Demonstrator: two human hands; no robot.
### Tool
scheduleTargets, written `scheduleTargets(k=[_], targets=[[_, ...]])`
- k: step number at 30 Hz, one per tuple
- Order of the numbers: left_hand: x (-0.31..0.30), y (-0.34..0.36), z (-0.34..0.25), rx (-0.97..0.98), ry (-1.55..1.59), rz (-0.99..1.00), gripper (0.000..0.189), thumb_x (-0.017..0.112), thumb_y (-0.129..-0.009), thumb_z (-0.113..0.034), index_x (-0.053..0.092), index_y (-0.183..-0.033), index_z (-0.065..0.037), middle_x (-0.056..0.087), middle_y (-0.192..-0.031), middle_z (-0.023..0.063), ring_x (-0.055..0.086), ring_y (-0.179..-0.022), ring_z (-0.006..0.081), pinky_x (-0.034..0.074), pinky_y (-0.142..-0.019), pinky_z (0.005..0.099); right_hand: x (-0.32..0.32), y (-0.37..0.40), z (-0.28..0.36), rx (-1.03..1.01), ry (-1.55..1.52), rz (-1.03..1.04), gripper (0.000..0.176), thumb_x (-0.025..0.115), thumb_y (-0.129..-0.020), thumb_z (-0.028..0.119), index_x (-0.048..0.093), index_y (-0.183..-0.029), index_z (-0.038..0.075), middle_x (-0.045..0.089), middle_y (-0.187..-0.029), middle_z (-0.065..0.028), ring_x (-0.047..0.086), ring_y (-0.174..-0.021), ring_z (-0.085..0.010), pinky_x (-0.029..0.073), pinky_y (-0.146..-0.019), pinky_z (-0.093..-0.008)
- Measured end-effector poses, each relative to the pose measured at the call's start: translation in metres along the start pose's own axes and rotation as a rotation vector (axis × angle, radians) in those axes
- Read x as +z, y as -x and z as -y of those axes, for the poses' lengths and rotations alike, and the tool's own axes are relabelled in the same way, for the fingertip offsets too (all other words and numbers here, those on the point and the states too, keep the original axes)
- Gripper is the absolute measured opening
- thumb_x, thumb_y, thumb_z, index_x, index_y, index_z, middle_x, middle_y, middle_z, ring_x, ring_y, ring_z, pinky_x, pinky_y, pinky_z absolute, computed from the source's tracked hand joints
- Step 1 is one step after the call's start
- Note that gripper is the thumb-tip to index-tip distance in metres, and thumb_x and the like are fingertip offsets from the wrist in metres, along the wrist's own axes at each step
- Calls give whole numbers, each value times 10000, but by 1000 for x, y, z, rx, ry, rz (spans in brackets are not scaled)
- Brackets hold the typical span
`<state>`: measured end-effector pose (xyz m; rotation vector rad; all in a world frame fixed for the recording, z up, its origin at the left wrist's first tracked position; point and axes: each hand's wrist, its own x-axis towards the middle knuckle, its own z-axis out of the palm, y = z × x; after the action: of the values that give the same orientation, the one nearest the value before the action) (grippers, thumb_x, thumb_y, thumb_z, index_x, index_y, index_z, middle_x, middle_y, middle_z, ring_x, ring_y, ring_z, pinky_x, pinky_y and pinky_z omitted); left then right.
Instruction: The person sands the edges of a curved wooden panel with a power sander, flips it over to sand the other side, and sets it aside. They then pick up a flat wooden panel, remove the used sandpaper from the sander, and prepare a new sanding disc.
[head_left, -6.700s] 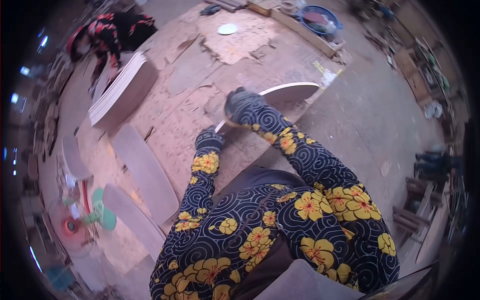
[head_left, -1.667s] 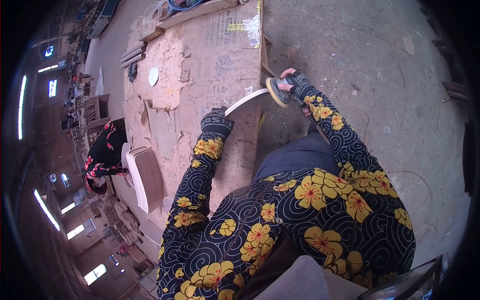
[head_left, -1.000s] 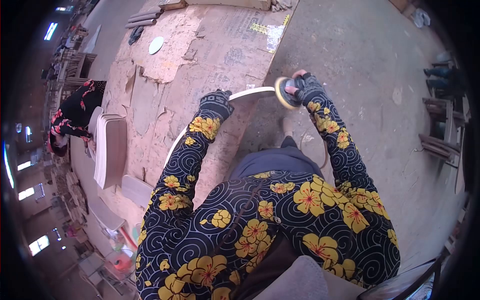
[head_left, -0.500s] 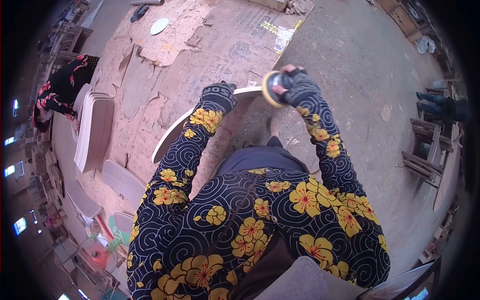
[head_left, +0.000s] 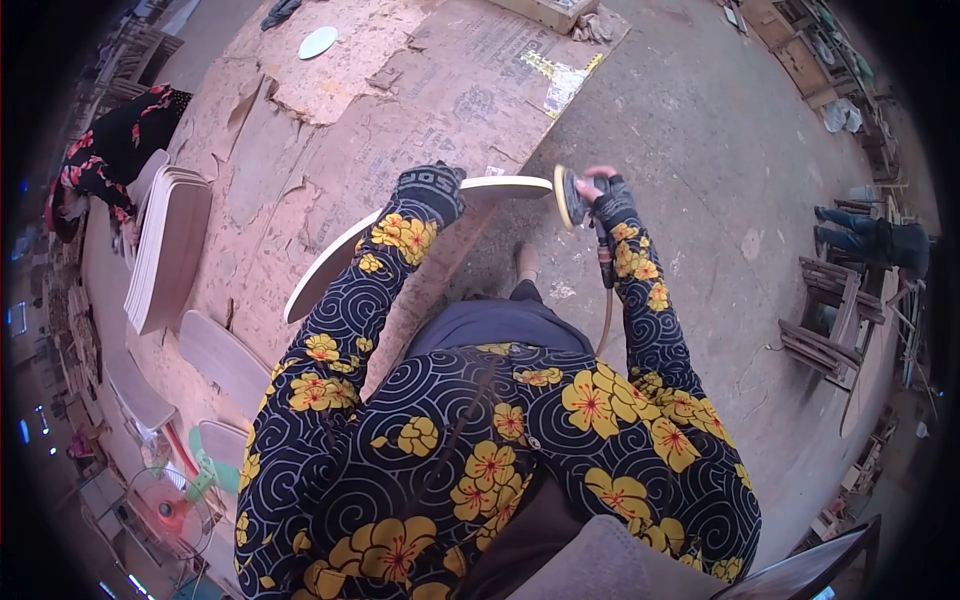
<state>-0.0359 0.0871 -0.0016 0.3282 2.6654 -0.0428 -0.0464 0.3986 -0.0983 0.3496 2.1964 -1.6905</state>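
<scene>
A curved wooden board (head_left: 510,187) with a pale edge lies across the near edge of the worktable, its right end jutting past it. My left hand (head_left: 432,194), in a dark knit glove with bare fingertips, is closed on the board's far edge. In my gloved right hand (head_left: 607,194) is a round sander (head_left: 567,197) with a yellow-edged pad. The pad stands on edge, right at the board's right tip. A hose (head_left: 607,318) hangs from the sander toward my waist. The board's middle is partly hidden behind my left hand and sleeve.
Torn cardboard (head_left: 450,95) covers the worktable, with a white oval disc (head_left: 318,43) on it. A stack of curved boards (head_left: 172,250) stands at left beside a person (head_left: 125,150). More boards (head_left: 225,355) and a fan (head_left: 168,512) are nearer. Wooden frames (head_left: 825,315) stand at right.
The sander has moved right along the board to its end, and its pad has turned more edge-on. My left hand keeps its hold on the board. The whole view has shifted slightly.
</scene>
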Motion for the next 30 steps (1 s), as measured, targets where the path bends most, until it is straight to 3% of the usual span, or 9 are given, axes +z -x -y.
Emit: scheduleTargets(k=[1, 4, 8, 17, 20, 23, 24, 27, 30], targets=[[3, -1, 1, 1, 0, -6, 434, 572, -833, -354, 603, -1199, -123, 636, -1135, 138, 616, -1059, 276, 488, -910, 406, 0, 12, 26, -27, 2, -16, 453, 796, -728, 364, 604, -1067, 132, 631, -926, -96, 608, -807, -200, 515, -707, -350], [6, -3, 1, -1, -5, -13, 426, 585, -830, -342, 604, -1203, -136, 639, -1128, 143, 626, -1042, 275, 500, -895, 407, 11, 38, 105, -384, 667, 70, 522, 750, -758, 409, 578, -1177, 148, 600, -1094, -152, 621, -990, -280, 507, -855, -386], [3, -2, 2, 1, -1, -7, 427, 590, -834, -348, 603, -1205, -137, 640, -1128, 150, 628, -1044, 284, 505, -888, 410, 57, 59, 174, -206, 1069, 156, 567, 758, -741, 385, 544, -1226, 185, 506, -1227, -164, 577, -1112, -330, 475, -959, -424], [3, 1, 3, 29, 85, -36, 412, 585, -827, -305, 604, -1200, -130, 641, -1134, 148, 622, -1055, 284, 492, -904, 410, -1, 23, 85, 0, 515, 48, 523, 784, -725, 379, 585, -1142, 134, 618, -1098, -169, 615, -1028, -300, 506, -879, -398], [1, 3, 4, 36, 88, -32, 422, 587, -820, -292, 602, -1208, -129, 636, -1153, 145, 617, -1068, 283, 487, -920, 408, -5, 30, 88, 106, 385, 22, 521, 811, -709, 322, 587, -1133, 120, 617, -1100, -145, 622, -995, -273, 517, -850, -399], [4, 0, 5, 30, 85, -35, 428, 587, -820, -296, 600, -1213, -127, 629, -1168, 149, 615, -1074, 284, 485, -926, 407, 5, 38, 112, -17, 309, 58, 547, 797, -712, 355, 580, -1146, 105, 605, -1113, -149, 610, -1024, -268, 505, -883, -384], [6, 0, 5, 30, 80, -38, 430, 587, -820, -297, 599, -1215, -126, 626, -1172, 150, 614, -1076, 285, 484, -928, 408, 10, 30, 113, -214, 508, 104, 566, 764, -728, 404, 570, -1165, 101, 591, -1153, -166, 599, -1057, -295, 485, -925, -391], [3, 2, 3, 10, 74, -35, 429, 582, -827, -303, 597, -1218, -127, 622, -1180, 154, 611, -1083, 288, 485, -930, 410, 48, 39, 158, -386, 967, 155, 528, 798, -695, 352, 601, -1128, 121, 593, -1104, -141, 582, -1039, -251, 492, -861, -371], [-7, 5, 1, -13, 65, 10, 419, 579, -833, -305, 599, -1214, -130, 619, -1186, 155, 608, -1093, 289, 488, -928, 411, 62, 44, 176, -255, 1035, 145, 510, 798, -699, 329, 605, -1122, 121, 610, -1073, -142, 599, -1007, -249, 494, -858, -364]])
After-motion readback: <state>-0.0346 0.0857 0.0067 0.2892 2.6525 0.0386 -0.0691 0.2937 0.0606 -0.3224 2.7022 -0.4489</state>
